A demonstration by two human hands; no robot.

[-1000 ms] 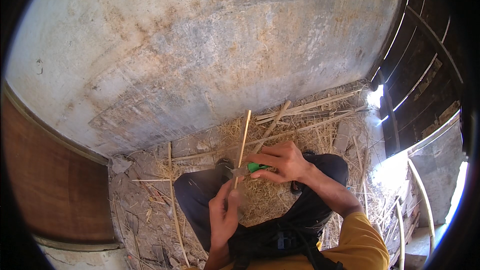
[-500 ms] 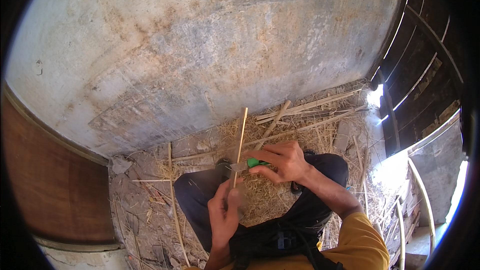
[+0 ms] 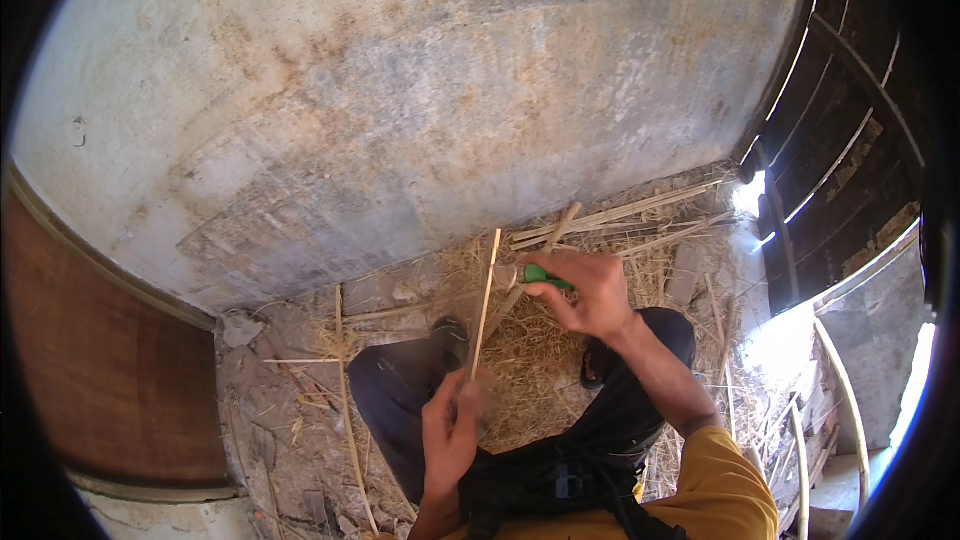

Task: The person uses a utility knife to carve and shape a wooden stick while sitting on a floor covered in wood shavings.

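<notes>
A thin pale strip, seemingly bamboo (image 3: 486,302), stands nearly upright between my knees, its top leaning slightly right. My left hand (image 3: 450,428) is closed around its lower end, the fingers a little blurred. In my right hand (image 3: 588,290) is a green-handled knife (image 3: 546,277), gripped with the fingers wrapped over the handle. Its short metal blade (image 3: 507,276) points left and meets the strip in its upper part; I cannot tell whether it touches or is just beside it.
Straw and shavings (image 3: 540,370) cover the ground around my feet. Long split sticks (image 3: 640,205) lie by the stained wall (image 3: 450,90). A brown wooden panel (image 3: 110,360) is at the left, dark slats (image 3: 850,140) at the right. Another long stick (image 3: 352,410) lies beside my left knee.
My right hand has moved the knife up and away along the strip, from near my left hand to its upper part. The left hand keeps its hold; the strip tilts slightly further right.
</notes>
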